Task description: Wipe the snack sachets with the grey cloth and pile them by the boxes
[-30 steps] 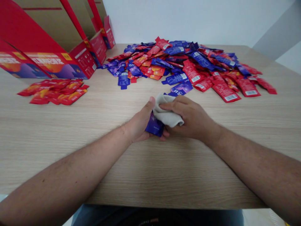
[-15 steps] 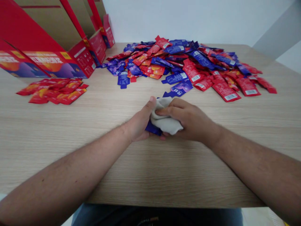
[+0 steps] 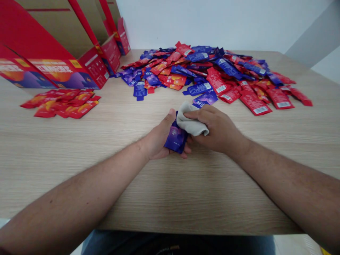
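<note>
A dark blue-purple sachet (image 3: 176, 139) lies across the fingers of my left hand (image 3: 160, 140), its thumb along the left edge. White print shows on the sachet's upward face. My right hand (image 3: 216, 125) grips a bunched, pale grey cloth (image 3: 190, 120), which covers the upper right part of the sachet. Both hands are just above the table, close together. Beyond the cloth, another purple sachet (image 3: 205, 98) lies at the near edge of a big mixed heap of red and blue sachets (image 3: 196, 67).
On the left, several red sachets (image 3: 65, 102) lie in a small overlapping pile. Behind them stand open red cardboard boxes (image 3: 90, 69) in a row. The wooden table (image 3: 186, 198) ends at a near edge by my lap, and a white wall (image 3: 212, 24) rises behind.
The cloth in my right hand has moved up and away from me over the sachet, uncovering its lower printed face. My left hand has stayed almost in place.
</note>
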`<state>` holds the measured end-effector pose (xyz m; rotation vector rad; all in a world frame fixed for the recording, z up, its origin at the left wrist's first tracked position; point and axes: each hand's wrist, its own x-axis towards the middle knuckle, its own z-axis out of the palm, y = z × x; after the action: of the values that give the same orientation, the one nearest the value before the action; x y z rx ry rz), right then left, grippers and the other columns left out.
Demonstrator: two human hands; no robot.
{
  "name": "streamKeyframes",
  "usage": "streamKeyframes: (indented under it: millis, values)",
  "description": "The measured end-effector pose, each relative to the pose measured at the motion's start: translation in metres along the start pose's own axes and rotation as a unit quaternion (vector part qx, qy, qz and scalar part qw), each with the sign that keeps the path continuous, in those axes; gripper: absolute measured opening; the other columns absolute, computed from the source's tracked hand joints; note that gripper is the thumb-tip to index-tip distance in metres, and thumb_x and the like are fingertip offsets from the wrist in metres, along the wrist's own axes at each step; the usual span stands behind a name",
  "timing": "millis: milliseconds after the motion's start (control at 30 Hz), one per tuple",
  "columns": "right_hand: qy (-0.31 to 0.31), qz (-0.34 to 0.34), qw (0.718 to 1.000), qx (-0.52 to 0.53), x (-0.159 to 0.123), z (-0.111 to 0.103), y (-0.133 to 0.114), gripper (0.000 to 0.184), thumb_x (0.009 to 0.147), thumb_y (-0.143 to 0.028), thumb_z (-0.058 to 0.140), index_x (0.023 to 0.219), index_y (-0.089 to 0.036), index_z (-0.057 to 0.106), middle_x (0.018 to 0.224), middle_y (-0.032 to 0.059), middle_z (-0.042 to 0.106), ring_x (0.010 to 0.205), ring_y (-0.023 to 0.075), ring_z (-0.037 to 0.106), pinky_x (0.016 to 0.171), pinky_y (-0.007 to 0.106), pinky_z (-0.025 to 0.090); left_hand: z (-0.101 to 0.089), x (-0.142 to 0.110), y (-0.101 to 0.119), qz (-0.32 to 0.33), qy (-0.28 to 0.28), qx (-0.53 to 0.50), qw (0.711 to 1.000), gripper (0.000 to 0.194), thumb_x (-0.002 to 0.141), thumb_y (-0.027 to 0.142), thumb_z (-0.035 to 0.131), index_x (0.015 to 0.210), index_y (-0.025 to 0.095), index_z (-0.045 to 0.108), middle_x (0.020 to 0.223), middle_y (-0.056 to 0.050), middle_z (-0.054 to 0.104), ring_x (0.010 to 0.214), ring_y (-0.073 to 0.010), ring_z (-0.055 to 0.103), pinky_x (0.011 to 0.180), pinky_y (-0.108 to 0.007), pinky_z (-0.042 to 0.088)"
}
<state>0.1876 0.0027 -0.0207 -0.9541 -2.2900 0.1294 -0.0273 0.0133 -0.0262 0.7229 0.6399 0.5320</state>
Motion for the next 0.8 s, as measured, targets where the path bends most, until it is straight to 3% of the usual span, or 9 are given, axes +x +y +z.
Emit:
streamKeyframes:
  millis: [133,300,467,667,800]
  values:
    - [-0.069,-0.062,0.994,0.050,-0.0003,-0.0009,-0.0051,0.049,0.090,-0.037,0.080,0.136,-0.023,0.073,0.117,0.0114,0.075,0.099,0.0280,0.071,0.080,0.040,0.061,0.0022,0.0007,-0.0013,0.037,0.001,-0.007,0.999,0.082,0.102,0.087,0.036,0.115,0.015,0.074,0.079,-0.010,0.076,0.056,-0.0194,0.072,0.053,-0.029,0.058]
    - [0.011,0.030,0.999,-0.012,0.0009,0.0000,0.0031,0.044,0.086,-0.027,0.075,0.131,-0.024,0.076,0.108,0.0093,0.078,0.099,0.0294,0.071,0.084,0.042,0.060,-0.0007,-0.0009,0.0005,-0.008,-0.004,0.002,1.000,0.084,0.098,0.091,0.038,0.103,0.015,0.072,0.081,-0.011,0.076,0.062,-0.0233,0.075,0.056,-0.033,0.062]
    - [-0.064,-0.059,0.996,0.024,0.0009,-0.0012,-0.0063,0.047,0.091,-0.036,0.079,0.134,-0.021,0.074,0.109,0.0105,0.073,0.095,0.0265,0.071,0.079,0.038,0.060,0.0016,0.0007,-0.0016,0.039,0.001,0.000,0.999,0.085,0.102,0.086,0.034,0.123,0.015,0.073,0.082,-0.010,0.077,0.062,-0.0224,0.074,0.056,-0.032,0.059]
    - [0.011,0.023,1.000,-0.016,0.0014,-0.0004,0.0018,0.045,0.085,-0.025,0.076,0.130,-0.022,0.076,0.107,0.0099,0.078,0.100,0.0300,0.072,0.084,0.042,0.061,0.0001,-0.0013,0.0018,-0.005,-0.005,0.008,1.000,0.084,0.100,0.089,0.035,0.105,0.014,0.072,0.080,-0.011,0.075,0.062,-0.0230,0.074,0.055,-0.033,0.061]
    - [-0.064,-0.053,0.996,0.043,0.0002,-0.0012,-0.0058,0.047,0.088,-0.035,0.080,0.134,-0.025,0.074,0.117,0.0102,0.076,0.101,0.0279,0.072,0.082,0.039,0.061,0.0038,-0.0015,0.0006,0.037,0.011,0.002,0.999,0.080,0.104,0.084,0.035,0.113,0.014,0.074,0.080,-0.010,0.076,0.064,-0.0209,0.074,0.059,-0.029,0.060]
